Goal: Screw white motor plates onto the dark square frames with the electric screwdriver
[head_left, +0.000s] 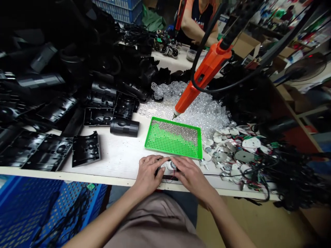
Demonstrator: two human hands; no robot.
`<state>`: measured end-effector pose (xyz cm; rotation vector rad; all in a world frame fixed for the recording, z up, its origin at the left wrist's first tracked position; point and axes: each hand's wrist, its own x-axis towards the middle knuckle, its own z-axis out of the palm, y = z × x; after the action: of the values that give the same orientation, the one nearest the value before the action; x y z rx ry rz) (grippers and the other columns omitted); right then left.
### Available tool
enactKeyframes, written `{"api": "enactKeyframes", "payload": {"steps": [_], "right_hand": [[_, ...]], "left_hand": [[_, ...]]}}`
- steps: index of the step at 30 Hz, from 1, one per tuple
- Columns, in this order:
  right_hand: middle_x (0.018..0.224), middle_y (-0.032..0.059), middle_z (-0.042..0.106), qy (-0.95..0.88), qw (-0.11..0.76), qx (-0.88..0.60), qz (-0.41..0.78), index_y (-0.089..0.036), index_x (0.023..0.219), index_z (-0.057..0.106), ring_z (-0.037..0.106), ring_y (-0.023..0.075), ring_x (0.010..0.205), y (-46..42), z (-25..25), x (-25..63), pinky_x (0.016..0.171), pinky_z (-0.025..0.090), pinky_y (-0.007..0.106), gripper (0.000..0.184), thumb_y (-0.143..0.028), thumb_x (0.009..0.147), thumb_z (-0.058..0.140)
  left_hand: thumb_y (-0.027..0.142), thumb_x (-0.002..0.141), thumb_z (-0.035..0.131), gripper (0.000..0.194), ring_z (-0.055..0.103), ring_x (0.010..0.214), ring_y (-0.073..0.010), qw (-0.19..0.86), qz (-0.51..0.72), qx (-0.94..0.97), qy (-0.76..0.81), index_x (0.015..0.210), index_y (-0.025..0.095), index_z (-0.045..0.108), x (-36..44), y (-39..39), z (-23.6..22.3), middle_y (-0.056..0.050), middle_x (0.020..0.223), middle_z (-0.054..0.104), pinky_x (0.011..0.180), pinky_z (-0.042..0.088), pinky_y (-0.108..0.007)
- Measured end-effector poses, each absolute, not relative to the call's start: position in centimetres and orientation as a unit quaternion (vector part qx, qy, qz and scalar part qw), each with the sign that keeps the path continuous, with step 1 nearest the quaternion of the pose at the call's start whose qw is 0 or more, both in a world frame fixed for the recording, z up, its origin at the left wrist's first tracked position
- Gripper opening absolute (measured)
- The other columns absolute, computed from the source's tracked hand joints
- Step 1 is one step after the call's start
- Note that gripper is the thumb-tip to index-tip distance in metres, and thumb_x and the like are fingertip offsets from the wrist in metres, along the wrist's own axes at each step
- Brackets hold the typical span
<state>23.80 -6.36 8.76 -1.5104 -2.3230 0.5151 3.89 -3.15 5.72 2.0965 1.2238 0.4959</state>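
Observation:
At the table's front edge, my left hand (148, 174) and my right hand (188, 171) are closed round a dark plastic housing from both sides. A white round part (171, 165) with thin red wires sits in it between my thumbs. My fingers hide most of the housing. Just beyond my fingertips lies a green perforated tray (168, 151) with many tiny screws (178, 132) heaped along its far side. An orange electric screwdriver (198, 82) hangs tilted above it, its bit close to the tray's far rim.
Black half-shells (86, 148) and a black casing (124, 127) lie left. Clear plastic parts (207, 106) pile behind the tray. White discs with wires (240, 151) spread right. A blue crate (51, 203) stands below left. A co-worker's arm (193, 31) shows across the table.

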Motion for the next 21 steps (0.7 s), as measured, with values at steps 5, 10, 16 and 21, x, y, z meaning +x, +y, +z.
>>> {"api": "enactKeyframes", "payload": {"steps": [5, 10, 16, 21], "right_hand": [[0.113, 0.0082, 0.066, -0.811, 0.183, -0.505, 0.233, -0.02, 0.128, 0.056, 0.057, 0.021, 0.105, -5.6, 9.6, 24.3, 0.091, 0.051, 0.038, 0.034, -0.021, 0.096, 0.045], [0.107, 0.0107, 0.067, -0.844, 0.12, -0.497, 0.163, -0.017, 0.126, 0.057, 0.058, 0.0229, 0.097, -5.8, 9.8, 22.7, 0.089, 0.051, 0.042, 0.035, -0.014, 0.095, 0.042], [0.115, 0.0104, 0.066, -0.829, 0.145, -0.512, 0.171, -0.017, 0.136, 0.047, 0.058, 0.0232, 0.106, -7.0, 9.8, 23.5, 0.091, 0.051, 0.04, 0.041, -0.021, 0.095, 0.046], [0.114, 0.01, 0.068, -0.772, 0.167, -0.602, 0.117, -0.021, 0.117, 0.059, 0.061, 0.0245, 0.107, -10.1, 9.3, 25.1, 0.095, 0.047, 0.046, 0.026, -0.022, 0.094, 0.047]], "left_hand": [[0.022, 0.09, 0.049, 0.038, 0.054, 0.111, -0.0239, 0.325, 0.196, 0.796, 0.471, 0.125, 0.028, 0.06, 4.1, -3.2, 5.5, -0.005, 0.119, 0.064, 0.095, 0.031, -0.045], [0.023, 0.091, 0.047, 0.038, 0.052, 0.113, -0.0233, 0.314, 0.203, 0.796, 0.476, 0.127, 0.028, 0.057, 4.3, -3.7, 5.3, -0.005, 0.12, 0.063, 0.101, 0.028, -0.047], [0.024, 0.094, 0.043, 0.039, 0.05, 0.117, -0.0234, 0.292, 0.198, 0.806, 0.476, 0.132, 0.028, 0.053, 4.3, -4.1, 4.9, -0.006, 0.124, 0.06, 0.104, 0.024, -0.048], [0.024, 0.095, 0.037, 0.05, 0.047, 0.12, -0.0255, 0.278, 0.224, 0.808, 0.469, 0.145, 0.024, 0.036, 4.2, -4.2, 4.5, -0.01, 0.126, 0.056, 0.104, 0.028, -0.049]]}}
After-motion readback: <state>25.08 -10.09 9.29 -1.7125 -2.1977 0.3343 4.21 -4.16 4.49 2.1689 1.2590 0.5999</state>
